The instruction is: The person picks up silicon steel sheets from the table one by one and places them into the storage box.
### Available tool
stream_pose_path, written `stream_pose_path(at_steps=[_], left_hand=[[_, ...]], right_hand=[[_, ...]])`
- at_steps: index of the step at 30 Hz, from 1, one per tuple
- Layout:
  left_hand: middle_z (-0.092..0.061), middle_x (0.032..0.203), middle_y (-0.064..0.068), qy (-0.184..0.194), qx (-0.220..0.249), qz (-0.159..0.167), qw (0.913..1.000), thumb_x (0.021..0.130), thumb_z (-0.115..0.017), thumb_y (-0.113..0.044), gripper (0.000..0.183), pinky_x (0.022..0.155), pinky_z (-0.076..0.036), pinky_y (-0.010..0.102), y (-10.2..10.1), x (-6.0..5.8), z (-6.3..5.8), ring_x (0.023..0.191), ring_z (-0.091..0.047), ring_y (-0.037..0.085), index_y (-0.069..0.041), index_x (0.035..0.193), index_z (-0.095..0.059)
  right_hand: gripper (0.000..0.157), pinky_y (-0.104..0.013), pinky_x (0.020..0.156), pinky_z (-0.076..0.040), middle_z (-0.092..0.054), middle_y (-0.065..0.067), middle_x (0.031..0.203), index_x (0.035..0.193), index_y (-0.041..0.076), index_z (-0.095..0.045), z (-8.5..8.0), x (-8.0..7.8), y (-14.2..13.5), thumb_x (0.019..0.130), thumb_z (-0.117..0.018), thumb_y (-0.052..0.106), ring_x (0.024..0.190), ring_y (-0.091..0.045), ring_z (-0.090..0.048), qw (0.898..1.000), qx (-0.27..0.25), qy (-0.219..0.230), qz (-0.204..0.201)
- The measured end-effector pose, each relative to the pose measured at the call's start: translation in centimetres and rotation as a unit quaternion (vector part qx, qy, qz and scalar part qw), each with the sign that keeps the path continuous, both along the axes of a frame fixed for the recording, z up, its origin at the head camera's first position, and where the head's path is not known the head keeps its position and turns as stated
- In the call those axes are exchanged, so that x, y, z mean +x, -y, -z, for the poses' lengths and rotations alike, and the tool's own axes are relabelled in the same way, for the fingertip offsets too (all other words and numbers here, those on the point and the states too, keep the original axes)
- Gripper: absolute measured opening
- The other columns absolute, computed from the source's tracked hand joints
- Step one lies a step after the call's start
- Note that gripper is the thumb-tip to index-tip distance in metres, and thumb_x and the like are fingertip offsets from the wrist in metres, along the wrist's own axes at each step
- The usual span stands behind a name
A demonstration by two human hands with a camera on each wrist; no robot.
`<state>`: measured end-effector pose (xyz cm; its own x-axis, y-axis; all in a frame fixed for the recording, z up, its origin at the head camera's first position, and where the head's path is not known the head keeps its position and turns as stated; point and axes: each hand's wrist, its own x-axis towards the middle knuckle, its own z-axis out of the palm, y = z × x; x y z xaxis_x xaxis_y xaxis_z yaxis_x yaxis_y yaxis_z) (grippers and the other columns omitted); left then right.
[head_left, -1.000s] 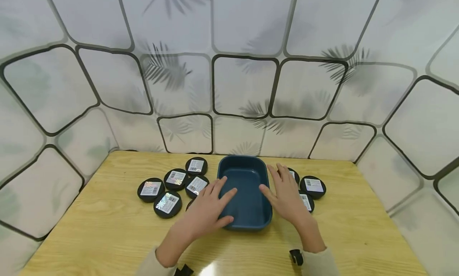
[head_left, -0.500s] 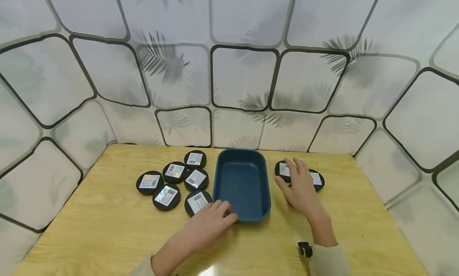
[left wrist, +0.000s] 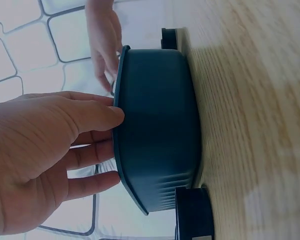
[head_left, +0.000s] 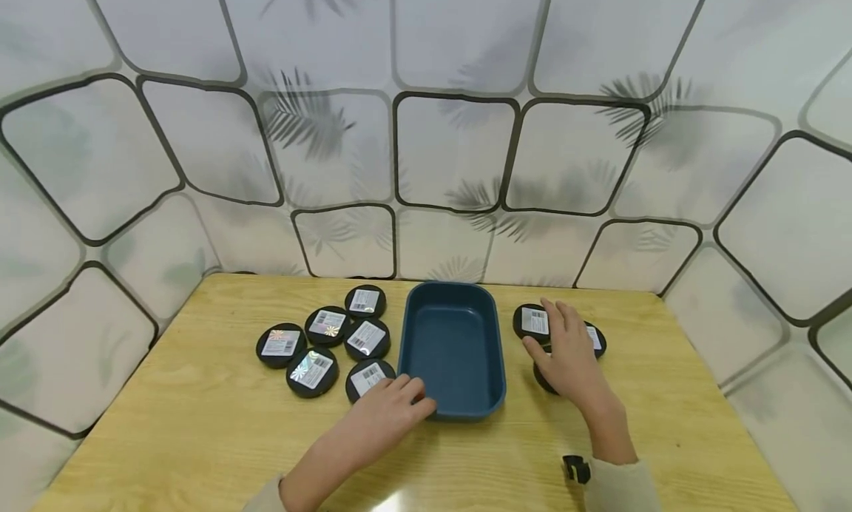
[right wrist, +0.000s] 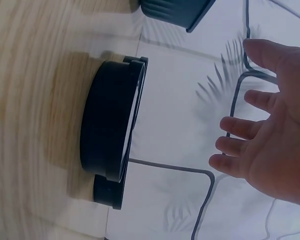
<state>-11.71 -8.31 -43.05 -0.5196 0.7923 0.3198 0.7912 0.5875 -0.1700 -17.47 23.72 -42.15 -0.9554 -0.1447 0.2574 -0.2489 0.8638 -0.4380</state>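
Note:
My left hand (head_left: 393, 412) is at the near left corner of an empty blue rectangular tray (head_left: 455, 368). In the left wrist view the thumb lies on the outside of the tray's wall (left wrist: 157, 120) and the fingers go behind the rim, pinching it. My right hand (head_left: 572, 356) hovers with loosely spread fingers over three flat, round black containers right of the tray, partly covering them. One of these, with a white label (head_left: 535, 321), shows beside the fingertips. From the right wrist, a gap separates the hand (right wrist: 275, 120) from the nearest black container (right wrist: 107, 122).
Several more round black containers (head_left: 313, 373) with white barcode labels lie left of the tray; one (head_left: 367, 377) sits close to its wall by my left hand. The wooden table (head_left: 200, 423) ends at a patterned curtain-like backdrop (head_left: 452, 164).
My left hand has moved from over the tray to its near left corner and taken hold of the rim. The right hand has moved right, away from the tray, over the black containers.

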Motion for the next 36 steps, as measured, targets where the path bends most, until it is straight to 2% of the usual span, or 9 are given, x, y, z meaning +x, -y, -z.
stream_pose_path(at_steps=[5, 12, 20, 24, 29, 36], left_hand=[[-0.051, 0.091, -0.004, 0.006, -0.002, 0.007, 1.0000, 0.089, -0.067, -0.014, 0.015, 0.066, -0.045, 0.025, 0.1, 0.0, 0.0, 0.081, -0.050, 0.013, -0.021, 0.101, -0.065], [-0.053, 0.094, -0.004, 0.016, -0.023, 0.004, 0.9996, 0.089, -0.067, -0.015, 0.016, 0.068, -0.046, 0.024, 0.2, 0.4, -0.2, 0.084, -0.052, 0.013, -0.021, 0.104, -0.065], [-0.052, 0.093, -0.003, 0.020, -0.023, -0.008, 0.9995, 0.089, -0.067, -0.013, 0.016, 0.059, -0.042, 0.021, 0.0, 0.6, -0.4, 0.082, -0.050, 0.013, -0.021, 0.103, -0.065], [-0.051, 0.092, -0.003, 0.025, -0.013, -0.012, 0.9995, 0.089, -0.066, -0.011, 0.017, 0.060, -0.043, 0.022, -0.1, 0.4, -0.4, 0.081, -0.049, 0.014, -0.020, 0.103, -0.065], [-0.052, 0.093, -0.003, 0.034, -0.012, -0.009, 0.9993, 0.090, -0.066, -0.011, 0.018, 0.061, -0.044, 0.022, 0.0, 0.2, -0.3, 0.082, -0.050, 0.014, -0.020, 0.105, -0.065], [-0.053, 0.094, -0.004, 0.031, -0.019, -0.005, 0.9993, 0.091, -0.066, -0.012, 0.018, 0.062, -0.044, 0.021, 0.1, 0.4, -0.1, 0.084, -0.051, 0.013, -0.021, 0.106, -0.065]], right_hand=[[0.069, -0.072, 0.104, -0.024, -0.025, -0.037, 0.149, 0.151, -0.002, -0.027, 0.2, 0.1, -0.5, 0.098, -0.062, 0.022, 0.137, -0.057, -0.022, 1.000, 0.001, -0.002, 0.010], [0.069, -0.072, 0.105, -0.022, -0.023, -0.037, 0.150, 0.152, -0.002, -0.026, 0.6, 0.4, -0.7, 0.098, -0.061, 0.022, 0.137, -0.057, -0.021, 1.000, -0.006, 0.018, 0.010], [0.070, -0.074, 0.102, -0.026, -0.025, -0.038, 0.149, 0.152, -0.003, -0.025, 0.2, 0.4, -0.8, 0.098, -0.060, 0.024, 0.135, -0.059, -0.025, 0.999, 0.006, 0.040, 0.008], [0.069, -0.074, 0.101, -0.027, -0.027, -0.037, 0.149, 0.152, -0.003, -0.026, -0.2, 0.3, -0.8, 0.098, -0.060, 0.025, 0.133, -0.059, -0.028, 0.999, 0.009, 0.048, 0.004], [0.068, -0.072, 0.100, -0.032, -0.032, -0.036, 0.146, 0.151, -0.003, -0.029, -0.2, 0.2, -0.9, 0.098, -0.061, 0.024, 0.131, -0.058, -0.033, 0.998, 0.015, 0.055, 0.003], [0.068, -0.066, 0.100, -0.037, -0.038, -0.035, 0.142, 0.149, -0.005, -0.033, 0.5, 0.1, -1.4, 0.096, -0.063, 0.023, 0.129, -0.055, -0.039, 0.996, 0.020, 0.090, 0.003]])
